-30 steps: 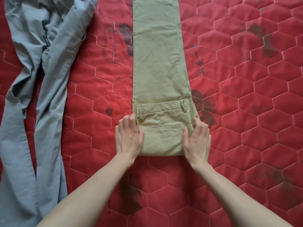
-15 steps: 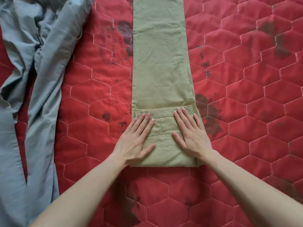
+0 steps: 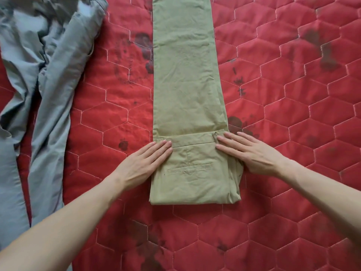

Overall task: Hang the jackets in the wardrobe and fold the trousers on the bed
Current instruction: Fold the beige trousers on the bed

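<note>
Pressing flat on the khaki trousers (image 3: pixel 187 90), both hands lie palm-down with fingers straight and together, gripping nothing. Left hand (image 3: pixel 142 165) rests across the left edge of the folded waist section, fingertips at the waistband, heel of the palm on the bed (image 3: pixel 293 124). Right hand (image 3: pixel 252 153) covers the right edge of the same section, fingertips beside a belt loop, palm partly over the layered side seam. Between the hands: the welt pocket (image 3: pixel 189 168) and waistband, facing up. The trousers lie lengthwise down the middle of the bed, legs stacked one on the other and running out of view at the top; the waist end is turned over onto the legs, giving a straight fold nearest the person. Red quilt in a hexagon stitch with dark blotches. Grey trousers (image 3: pixel 45 106) lie crumpled and unfolded well apart at the left edge
</note>
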